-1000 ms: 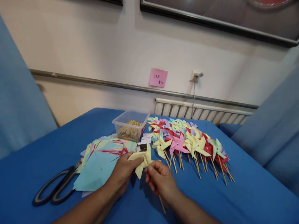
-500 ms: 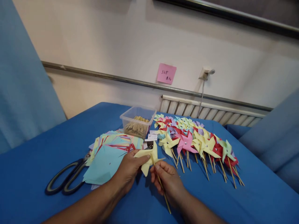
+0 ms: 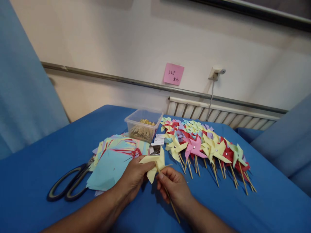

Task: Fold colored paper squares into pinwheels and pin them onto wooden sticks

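My left hand (image 3: 136,173) pinches a pale yellow paper pinwheel (image 3: 152,174) between thumb and fingers. A thin wooden stick (image 3: 172,205) runs from the middle of the pinwheel down toward me. Closed round this stick, just below the paper, is my right hand (image 3: 173,186). The stick's top end touches the pinwheel near my left thumb; how the two are joined is too small to make out. Just beyond the pinwheel lies a small open box (image 3: 155,149) with dark or shiny bits inside.
Scissors (image 3: 70,184) and a stack of coloured paper sheets (image 3: 107,171) lie left on the blue cloth (image 3: 31,181). Behind stands a clear plastic box (image 3: 131,124) of wooden sticks (image 3: 143,130). Several finished pinwheels (image 3: 193,147) are spread at the right.
Both hands keep their hold on the pinwheel and stick, with barely any movement. The view has shifted very slightly.
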### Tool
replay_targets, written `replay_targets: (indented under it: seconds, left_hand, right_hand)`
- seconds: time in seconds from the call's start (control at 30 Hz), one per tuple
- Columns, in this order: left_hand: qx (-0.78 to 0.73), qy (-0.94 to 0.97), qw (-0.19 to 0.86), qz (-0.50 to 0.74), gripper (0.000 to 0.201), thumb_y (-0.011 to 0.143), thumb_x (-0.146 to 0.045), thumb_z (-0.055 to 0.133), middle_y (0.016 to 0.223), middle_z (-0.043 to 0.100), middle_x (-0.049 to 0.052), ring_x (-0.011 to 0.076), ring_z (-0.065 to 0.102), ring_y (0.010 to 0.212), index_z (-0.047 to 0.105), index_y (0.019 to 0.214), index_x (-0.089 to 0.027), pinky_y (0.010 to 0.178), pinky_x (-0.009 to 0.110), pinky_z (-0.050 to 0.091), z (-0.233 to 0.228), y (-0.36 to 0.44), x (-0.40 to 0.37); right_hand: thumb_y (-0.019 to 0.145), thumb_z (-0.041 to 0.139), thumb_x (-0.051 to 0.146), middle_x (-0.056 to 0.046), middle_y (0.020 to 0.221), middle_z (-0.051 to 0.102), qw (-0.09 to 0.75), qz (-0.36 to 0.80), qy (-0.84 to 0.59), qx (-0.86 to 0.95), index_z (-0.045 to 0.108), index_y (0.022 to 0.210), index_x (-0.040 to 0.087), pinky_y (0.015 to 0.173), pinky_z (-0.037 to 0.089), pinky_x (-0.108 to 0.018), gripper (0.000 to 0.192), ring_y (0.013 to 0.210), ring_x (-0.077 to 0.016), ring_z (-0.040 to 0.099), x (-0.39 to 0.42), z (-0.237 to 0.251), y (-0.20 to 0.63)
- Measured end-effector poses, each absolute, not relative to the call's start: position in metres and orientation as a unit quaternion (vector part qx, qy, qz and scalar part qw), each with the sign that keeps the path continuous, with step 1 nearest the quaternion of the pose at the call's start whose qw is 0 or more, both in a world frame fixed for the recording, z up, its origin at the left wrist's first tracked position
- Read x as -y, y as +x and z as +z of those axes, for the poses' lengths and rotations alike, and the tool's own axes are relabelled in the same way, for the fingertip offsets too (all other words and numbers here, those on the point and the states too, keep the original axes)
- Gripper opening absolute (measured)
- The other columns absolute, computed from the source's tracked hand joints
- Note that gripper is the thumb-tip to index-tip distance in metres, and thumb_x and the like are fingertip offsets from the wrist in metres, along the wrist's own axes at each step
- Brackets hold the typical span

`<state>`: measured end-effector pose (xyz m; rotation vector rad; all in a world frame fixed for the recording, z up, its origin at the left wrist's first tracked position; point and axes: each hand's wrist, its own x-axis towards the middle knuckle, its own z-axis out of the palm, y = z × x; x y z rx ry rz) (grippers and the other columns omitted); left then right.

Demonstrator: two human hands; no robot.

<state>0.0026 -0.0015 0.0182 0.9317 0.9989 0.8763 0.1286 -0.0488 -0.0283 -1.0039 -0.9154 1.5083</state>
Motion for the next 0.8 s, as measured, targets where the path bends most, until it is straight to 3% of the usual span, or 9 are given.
replay_targets:
  seconds: [0.8]
  left_hand:
    - [-0.436, 0.429, 0.686, 0.394, 0.013, 0.069, -0.018, 0.066, 0.062, 0.065, 0.003, 0.0126, 0.056, 0.052, 0.063, 0.080, -0.011, 0.049, 0.022, 0.042, 0.0179, -0.0008, 0.0007]
  right_hand:
    - [0.071, 0.069, 0.054, 0.006, 0.052, 0.057, 0.522, 0.625, -0.431, 0.390, 0.054, 0.074, 0.016, 0.026, 0.024, -0.012, 0.041, 0.029, -0.0019, 0.037, 0.0510, -0.0255, 0.1303]
